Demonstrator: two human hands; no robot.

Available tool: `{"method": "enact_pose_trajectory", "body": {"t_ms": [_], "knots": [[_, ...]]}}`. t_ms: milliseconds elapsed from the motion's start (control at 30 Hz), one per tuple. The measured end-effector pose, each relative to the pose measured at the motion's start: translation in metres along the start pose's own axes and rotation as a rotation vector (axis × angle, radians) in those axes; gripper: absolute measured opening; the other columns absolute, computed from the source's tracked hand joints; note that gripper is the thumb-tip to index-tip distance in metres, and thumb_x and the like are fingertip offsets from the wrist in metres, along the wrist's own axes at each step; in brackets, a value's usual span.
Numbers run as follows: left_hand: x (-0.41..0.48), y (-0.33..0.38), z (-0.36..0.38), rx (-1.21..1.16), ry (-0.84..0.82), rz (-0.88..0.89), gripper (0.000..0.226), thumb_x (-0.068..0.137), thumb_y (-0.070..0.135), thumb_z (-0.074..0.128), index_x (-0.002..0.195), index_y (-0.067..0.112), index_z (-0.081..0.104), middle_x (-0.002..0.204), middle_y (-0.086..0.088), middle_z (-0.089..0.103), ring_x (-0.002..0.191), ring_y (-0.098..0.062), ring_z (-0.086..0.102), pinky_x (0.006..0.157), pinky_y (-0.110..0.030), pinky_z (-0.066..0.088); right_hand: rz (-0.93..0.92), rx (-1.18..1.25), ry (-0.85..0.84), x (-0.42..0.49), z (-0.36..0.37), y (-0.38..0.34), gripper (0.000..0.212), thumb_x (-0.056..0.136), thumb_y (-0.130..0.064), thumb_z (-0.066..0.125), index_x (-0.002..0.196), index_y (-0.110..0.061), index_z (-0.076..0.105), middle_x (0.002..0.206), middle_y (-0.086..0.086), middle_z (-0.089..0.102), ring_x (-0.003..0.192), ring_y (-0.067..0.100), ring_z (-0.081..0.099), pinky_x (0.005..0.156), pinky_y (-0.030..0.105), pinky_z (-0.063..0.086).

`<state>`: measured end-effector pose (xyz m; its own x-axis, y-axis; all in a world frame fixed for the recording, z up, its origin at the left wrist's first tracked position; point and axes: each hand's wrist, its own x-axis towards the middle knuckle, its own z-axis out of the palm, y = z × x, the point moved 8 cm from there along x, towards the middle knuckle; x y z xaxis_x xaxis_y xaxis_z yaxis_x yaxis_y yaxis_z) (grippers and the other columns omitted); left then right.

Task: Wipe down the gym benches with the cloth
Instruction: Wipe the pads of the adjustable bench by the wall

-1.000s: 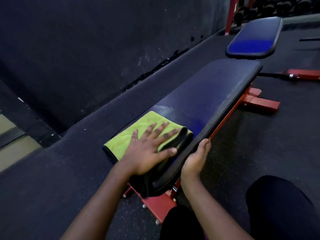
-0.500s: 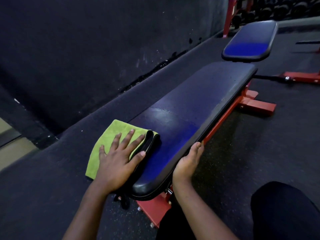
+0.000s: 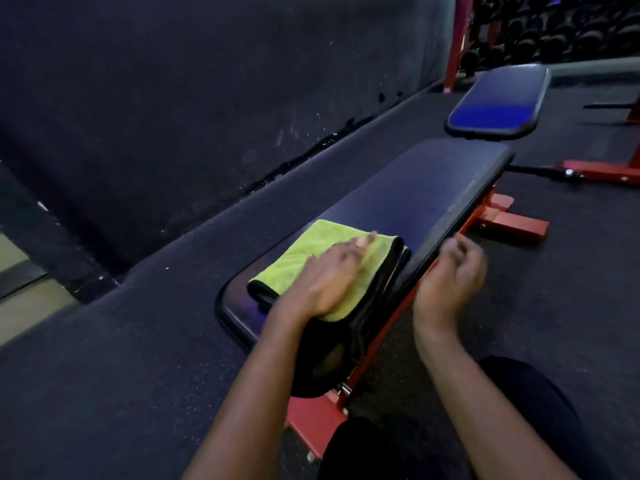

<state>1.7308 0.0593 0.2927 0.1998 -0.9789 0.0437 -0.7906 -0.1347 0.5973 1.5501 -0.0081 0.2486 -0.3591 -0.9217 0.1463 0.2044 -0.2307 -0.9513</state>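
Green cloth (image 3: 294,268) on bench (image 3: 415,188), left hand (image 3: 325,282) fingers flat on it, right hand (image 3: 450,282) blurred, fingers unclear

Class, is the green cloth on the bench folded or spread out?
Folded: the cloth shows several stacked layers along its right edge, beside the left hand.

The person's left arm (image 3: 242,393) and right arm (image 3: 460,393) are bare down to the left hand (image 3: 322,282) and right hand (image 3: 450,275), both blurry, and the legs wear plain black trousers (image 3: 540,427).
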Motion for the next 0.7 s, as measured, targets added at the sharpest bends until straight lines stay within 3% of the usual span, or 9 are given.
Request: {"method": "enact_pose_trajectory", "body": {"t_ms": [67,133,167,233,300,367,500,600,700], "knots": [[-0.018,-0.031,-0.064,-0.252,0.405,-0.012,0.043,0.095,0.047,0.029,0.115,0.036,0.066,0.120,0.004,0.068,0.113,-0.014,0.061,0.102,-0.043,0.046,-0.292,-0.171,-0.265,-0.009,0.051,-0.053,0.040,0.092,-0.046,0.047,0.113,-0.016,0.065,0.112,0.002,0.063,0.102,0.020,0.059,0.090,0.047,0.050],[-0.046,-0.074,-0.118,-0.229,0.763,-0.079,0.037,0.095,0.042,0.035,0.090,0.026,0.067,0.091,0.004,0.072,0.093,-0.019,0.067,0.089,-0.040,0.051,-0.460,-0.464,-0.745,-0.049,0.122,-0.072,0.052,0.088,-0.064,0.044,0.115,-0.025,0.064,0.118,0.000,0.066,0.111,0.020,0.059,0.104,0.049,0.040],[-0.053,-0.097,-0.132,-0.194,0.813,-0.158,0.035,0.097,0.040,0.036,0.085,0.025,0.064,0.086,0.003,0.070,0.092,-0.022,0.066,0.087,-0.038,0.050,-0.491,-0.705,-0.998,-0.076,0.147,-0.063,0.063,0.086,-0.075,0.039,0.126,-0.032,0.059,0.134,0.001,0.060,0.125,0.022,0.052,0.112,0.050,0.030],[-0.056,-0.139,-0.139,-0.107,0.722,-0.345,0.034,0.103,0.035,0.036,0.086,0.023,0.064,0.085,0.001,0.069,0.097,-0.027,0.065,0.084,-0.033,0.044,-0.532,-1.158,-1.321,-0.113,0.164,-0.028,0.090,0.073,-0.095,0.025,0.150,-0.047,0.030,0.165,0.002,0.017,0.151,0.031,0.013,0.114,0.063,0.004],[-0.049,-0.171,-0.133,-0.045,0.598,-0.472,0.038,0.104,0.037,0.035,0.096,0.020,0.067,0.090,-0.004,0.069,0.103,-0.029,0.063,0.085,-0.032,0.040,-0.565,-1.324,-1.403,-0.128,0.159,-0.004,0.110,0.060,-0.103,0.021,0.154,-0.049,0.002,0.165,0.001,-0.013,0.150,0.038,-0.016,0.107,0.072,-0.012],[-0.037,-0.186,-0.127,-0.048,0.507,-0.515,0.045,0.103,0.045,0.031,0.104,0.021,0.070,0.097,-0.007,0.071,0.107,-0.029,0.062,0.092,-0.034,0.043,-0.637,-1.345,-1.391,-0.129,0.157,0.006,0.115,0.056,-0.105,0.022,0.153,-0.049,-0.005,0.164,0.000,-0.016,0.149,0.040,-0.018,0.105,0.075,-0.013],[-0.014,-0.199,-0.111,-0.072,0.371,-0.618,0.065,0.100,0.058,0.020,0.118,0.018,0.068,0.126,-0.018,0.062,0.123,-0.034,0.052,0.108,-0.044,0.037,-0.674,-1.363,-1.427,-0.116,0.179,0.013,0.094,0.073,-0.095,0.023,0.153,-0.051,0.002,0.166,-0.006,-0.011,0.151,0.033,-0.011,0.108,0.074,-0.007],[-0.008,-0.205,-0.096,-0.040,0.278,-0.698,0.074,0.100,0.059,0.014,0.142,0.006,0.046,0.149,-0.025,0.039,0.138,-0.037,0.037,0.113,-0.044,0.028,-0.665,-1.399,-1.409,-0.092,0.226,0.029,0.087,0.081,-0.088,0.022,0.155,-0.043,0.010,0.166,-0.010,-0.007,0.152,0.029,-0.007,0.110,0.072,-0.003],[-0.007,-0.206,-0.089,-0.055,0.260,-0.725,0.074,0.101,0.058,0.015,0.148,0.004,0.034,0.154,-0.022,0.031,0.142,-0.035,0.032,0.114,-0.044,0.025,-0.624,-1.445,-1.382,-0.072,0.266,0.038,0.086,0.085,-0.083,0.024,0.156,-0.035,0.020,0.166,-0.008,0.008,0.153,0.028,-0.001,0.111,0.072,0.000]]}}
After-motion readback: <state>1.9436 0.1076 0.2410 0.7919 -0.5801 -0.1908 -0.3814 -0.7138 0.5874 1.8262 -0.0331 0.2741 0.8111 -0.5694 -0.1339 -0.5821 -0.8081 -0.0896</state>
